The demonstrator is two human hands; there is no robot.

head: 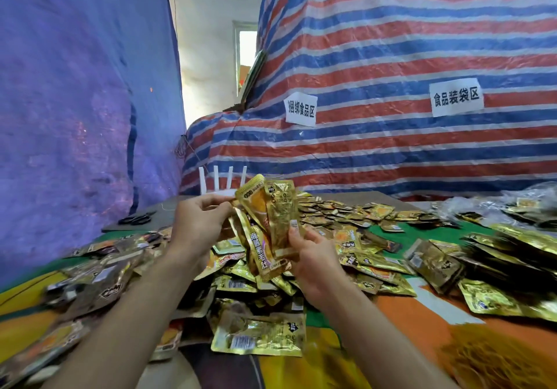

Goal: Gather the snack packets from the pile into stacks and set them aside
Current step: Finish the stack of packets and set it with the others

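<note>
A bunch of gold snack packets (268,222) is held upright above the table between both hands. My left hand (199,221) grips the bunch from the left, fingers curled round its upper edge. My right hand (310,256) holds it from the lower right, thumb pressed on the front packet. Beneath the hands lies a loose pile of gold and brown packets (259,292), spreading across the colourful table cover (407,307). Overlapping rows of packets (506,256) lie at the right.
More packets (90,283) lie scattered at the left. Black scissors (135,218) rest on a grey board at the back left, near a white slotted rack (223,180). A striped tarp (391,87) with paper signs rises behind; a blue tarp (75,102) hangs left.
</note>
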